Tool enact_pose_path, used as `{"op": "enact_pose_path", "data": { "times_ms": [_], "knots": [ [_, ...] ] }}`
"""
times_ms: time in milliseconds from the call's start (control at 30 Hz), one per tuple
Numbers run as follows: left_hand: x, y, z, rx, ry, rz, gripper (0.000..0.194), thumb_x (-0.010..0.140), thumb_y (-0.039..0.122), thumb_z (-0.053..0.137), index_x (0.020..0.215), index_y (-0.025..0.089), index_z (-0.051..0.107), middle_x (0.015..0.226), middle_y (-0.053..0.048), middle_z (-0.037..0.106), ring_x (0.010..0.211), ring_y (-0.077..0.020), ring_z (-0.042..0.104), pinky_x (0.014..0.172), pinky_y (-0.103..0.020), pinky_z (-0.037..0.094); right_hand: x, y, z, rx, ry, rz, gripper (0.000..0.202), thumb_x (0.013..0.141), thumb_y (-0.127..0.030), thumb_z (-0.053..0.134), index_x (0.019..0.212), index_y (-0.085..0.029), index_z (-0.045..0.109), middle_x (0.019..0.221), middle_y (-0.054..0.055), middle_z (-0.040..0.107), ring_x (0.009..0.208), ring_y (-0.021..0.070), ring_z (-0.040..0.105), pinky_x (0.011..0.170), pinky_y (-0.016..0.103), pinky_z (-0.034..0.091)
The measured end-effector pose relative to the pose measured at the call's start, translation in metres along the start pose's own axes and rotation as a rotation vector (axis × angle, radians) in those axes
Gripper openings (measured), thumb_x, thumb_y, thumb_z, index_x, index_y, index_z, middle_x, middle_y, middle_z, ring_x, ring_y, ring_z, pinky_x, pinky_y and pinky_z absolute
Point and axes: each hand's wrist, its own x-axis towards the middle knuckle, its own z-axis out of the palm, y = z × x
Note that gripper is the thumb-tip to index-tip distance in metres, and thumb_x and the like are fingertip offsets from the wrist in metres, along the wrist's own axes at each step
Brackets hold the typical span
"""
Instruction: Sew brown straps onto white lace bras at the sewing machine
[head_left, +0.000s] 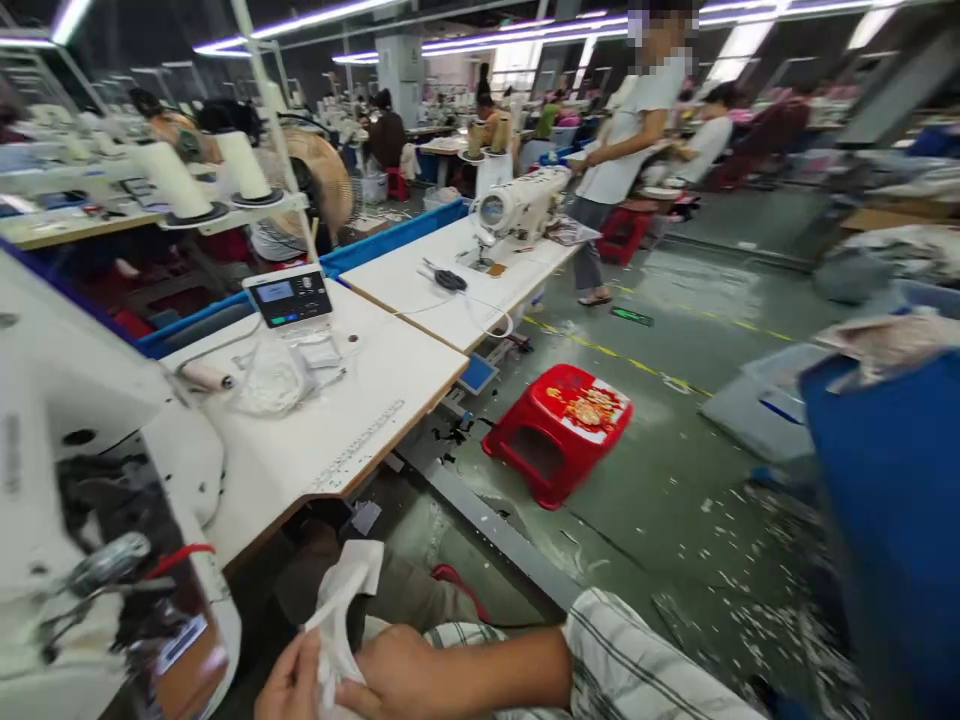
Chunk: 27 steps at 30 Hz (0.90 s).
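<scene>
A small piece of white fabric is held over my lap, at the bottom of the view. My left hand pinches its left edge between thumb and fingers. On the other side my right hand grips the same fabric, its fingers closed and partly hidden. The upper end of the cloth sticks up and folds over to the right. Close by on the left stands a white sewing machine, with its needle area and a red strip near my left hand.
The white sewing table carries a control panel, a bundle in clear plastic and a thread spool. A red stool stands on the floor. Blue cloth hangs at right. A person stands beyond another machine.
</scene>
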Motion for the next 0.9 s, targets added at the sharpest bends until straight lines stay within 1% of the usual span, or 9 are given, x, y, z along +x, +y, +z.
{"op": "enact_pose_path", "data": {
  "times_ms": [100,200,300,400,533,600,667,767,900],
  "knots": [
    [-0.007,0.006,0.014,-0.092,-0.032,0.037,0.061,0.062,0.069,0.067,0.090,0.016,0.078,0.094,-0.011,0.079,0.099,-0.0351,0.071,0.085,-0.038,0.057,0.002,-0.001,0.025,-0.059,0.008,0.039,0.040,0.095,-0.049,0.046,0.089,-0.017,0.069,0.078,0.006,0.074,0.058,0.0169,0.061,0.050,0.025,0.040],
    [-0.016,0.010,0.019,-0.224,-0.134,0.041,0.063,0.064,0.073,0.068,0.087,0.014,0.077,0.079,-0.009,0.075,0.081,-0.0289,0.070,0.072,-0.033,0.056,-0.003,0.014,0.034,0.099,-0.049,-0.077,0.034,0.093,-0.045,0.052,0.101,-0.017,0.068,0.090,0.006,0.076,0.070,0.0173,0.068,0.053,0.021,0.043],
    [-0.024,0.012,0.014,-0.293,-0.216,0.007,0.065,0.069,0.074,0.066,0.089,0.013,0.074,0.067,-0.004,0.067,0.066,-0.0215,0.062,0.060,-0.028,0.050,-0.015,0.030,0.020,0.278,-0.115,-0.100,0.045,0.090,-0.058,0.055,0.109,-0.019,0.067,0.104,0.007,0.074,0.086,0.0205,0.070,0.068,0.024,0.050],
    [-0.028,0.009,0.008,-0.304,-0.222,-0.002,0.065,0.069,0.076,0.065,0.086,0.014,0.073,0.070,-0.004,0.066,0.069,-0.0204,0.060,0.063,-0.026,0.049,-0.024,0.041,-0.001,0.385,-0.175,-0.029,0.051,0.079,-0.066,0.067,0.106,-0.023,0.070,0.106,0.007,0.073,0.093,0.0238,0.069,0.078,0.029,0.051],
    [-0.023,-0.006,0.011,-0.290,-0.181,0.003,0.065,0.067,0.078,0.065,0.079,0.014,0.071,0.073,-0.005,0.067,0.074,-0.0215,0.060,0.069,-0.027,0.048,-0.025,0.052,-0.015,0.492,-0.238,0.024,0.038,0.078,-0.053,0.074,0.100,-0.021,0.074,0.093,0.003,0.074,0.085,0.0185,0.069,0.074,0.024,0.048],
    [-0.019,-0.014,0.018,-0.283,-0.169,0.019,0.065,0.067,0.079,0.064,0.078,0.015,0.070,0.071,-0.005,0.066,0.072,-0.0206,0.058,0.068,-0.026,0.046,-0.023,0.057,-0.016,0.502,-0.208,0.084,0.033,0.079,-0.047,0.075,0.098,-0.020,0.075,0.091,0.002,0.073,0.080,0.0158,0.067,0.070,0.022,0.046],
    [-0.016,-0.020,0.025,-0.251,-0.207,0.024,0.067,0.066,0.081,0.062,0.076,0.016,0.068,0.066,-0.003,0.062,0.067,-0.0190,0.055,0.065,-0.026,0.043,-0.021,0.062,-0.016,0.482,-0.154,0.136,0.028,0.078,-0.039,0.076,0.098,-0.019,0.075,0.091,0.002,0.073,0.078,0.0146,0.065,0.067,0.021,0.044],
    [-0.012,-0.022,0.032,-0.171,-0.276,0.021,0.070,0.063,0.087,0.057,0.068,0.018,0.064,0.056,0.001,0.050,0.057,-0.0153,0.045,0.059,-0.026,0.037,-0.021,0.071,-0.017,0.434,-0.120,0.136,0.022,0.080,-0.033,0.074,0.097,-0.020,0.076,0.091,0.002,0.073,0.078,0.0144,0.064,0.067,0.021,0.042],
    [-0.014,-0.017,0.030,-0.146,-0.298,0.024,0.071,0.064,0.090,0.053,0.063,0.019,0.055,0.056,0.003,0.041,0.057,-0.0135,0.038,0.058,-0.026,0.032,-0.023,0.083,-0.022,0.347,-0.172,0.155,0.022,0.082,-0.034,0.069,0.097,-0.021,0.077,0.088,0.002,0.075,0.078,0.0155,0.065,0.066,0.023,0.041]
  ]
}}
